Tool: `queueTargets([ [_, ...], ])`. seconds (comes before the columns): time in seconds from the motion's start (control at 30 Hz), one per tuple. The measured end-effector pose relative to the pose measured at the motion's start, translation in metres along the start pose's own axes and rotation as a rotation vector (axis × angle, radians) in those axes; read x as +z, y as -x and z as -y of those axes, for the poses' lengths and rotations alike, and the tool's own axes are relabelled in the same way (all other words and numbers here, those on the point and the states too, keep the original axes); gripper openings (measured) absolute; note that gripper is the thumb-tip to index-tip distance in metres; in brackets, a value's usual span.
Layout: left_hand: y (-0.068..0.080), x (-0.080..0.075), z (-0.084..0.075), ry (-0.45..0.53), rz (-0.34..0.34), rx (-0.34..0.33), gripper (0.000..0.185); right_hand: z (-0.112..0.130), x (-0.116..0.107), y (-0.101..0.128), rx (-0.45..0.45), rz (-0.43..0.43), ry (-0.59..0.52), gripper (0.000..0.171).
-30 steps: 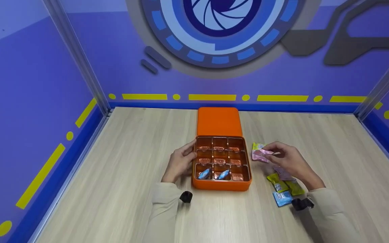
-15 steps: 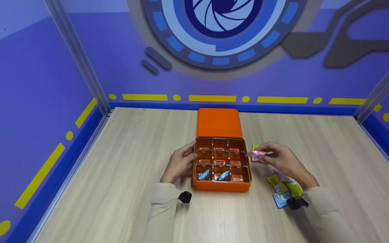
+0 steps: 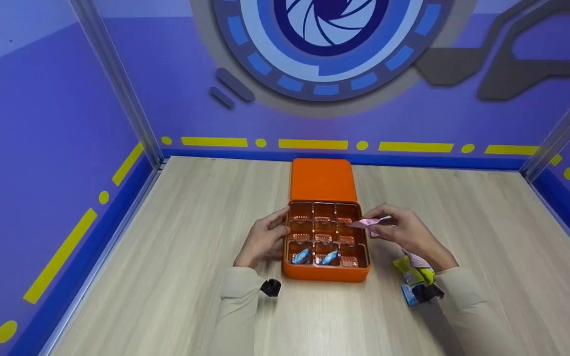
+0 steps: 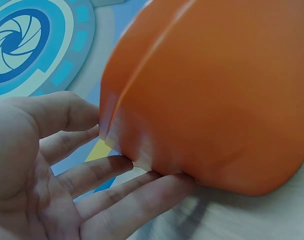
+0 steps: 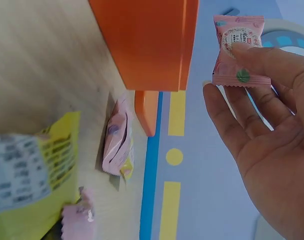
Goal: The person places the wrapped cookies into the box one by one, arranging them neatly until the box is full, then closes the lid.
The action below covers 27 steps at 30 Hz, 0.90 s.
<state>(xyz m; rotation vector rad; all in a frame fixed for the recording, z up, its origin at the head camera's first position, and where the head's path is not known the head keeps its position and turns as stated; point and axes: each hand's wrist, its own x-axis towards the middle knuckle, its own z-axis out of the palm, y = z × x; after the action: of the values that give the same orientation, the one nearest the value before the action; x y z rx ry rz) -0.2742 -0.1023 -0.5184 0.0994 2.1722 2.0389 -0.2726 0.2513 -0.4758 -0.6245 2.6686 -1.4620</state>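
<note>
An orange box [image 3: 324, 272] with a grid of compartments lies open on the table, its lid [image 3: 322, 179] flat behind it. Two blue sweets [image 3: 300, 255] sit in the front row. My left hand [image 3: 264, 237] rests with straight fingers against the box's left wall [image 4: 202, 100]. My right hand [image 3: 403, 231] pinches a pink wrapped sweet [image 3: 370, 222] over the box's right edge; the right wrist view shows that sweet [image 5: 238, 50] between thumb and fingers beside the orange wall [image 5: 146, 40].
Loose sweets in yellow [image 3: 407, 267], pink and blue wrappers lie on the table right of the box, partly under my right forearm. Another pink sweet [image 5: 116, 137] lies by the box. Purple walls enclose the wooden table [image 3: 166, 237].
My right hand has carried the pink sweet leftwards from the pile to above the box's right edge. The left hand has stayed against the box.
</note>
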Motion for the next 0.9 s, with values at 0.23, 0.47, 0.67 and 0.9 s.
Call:
queueTargets([
  [0.23, 0.0, 0.0, 0.0, 0.008, 0.001, -0.009, 0.059, 0.005, 0.004, -0.009, -0.001, 0.028, -0.044, 0.023],
  [0.47, -0.002, -0.002, 0.003, 0.027, 0.038, 0.056, 0.06, 0.011, 0.009, -0.017, -0.005, 0.064, -0.02, 0.022],
  [0.67, 0.0, -0.003, 0.003, 0.041, 0.044, 0.046, 0.061, 0.018, 0.013, -0.023, 0.004, 0.076, 0.053, 0.023],
  [0.9, 0.001, -0.004, 0.001, 0.043, 0.041, 0.018, 0.062, 0.024, 0.018, -0.035, -0.098, 0.111, 0.071, 0.021],
])
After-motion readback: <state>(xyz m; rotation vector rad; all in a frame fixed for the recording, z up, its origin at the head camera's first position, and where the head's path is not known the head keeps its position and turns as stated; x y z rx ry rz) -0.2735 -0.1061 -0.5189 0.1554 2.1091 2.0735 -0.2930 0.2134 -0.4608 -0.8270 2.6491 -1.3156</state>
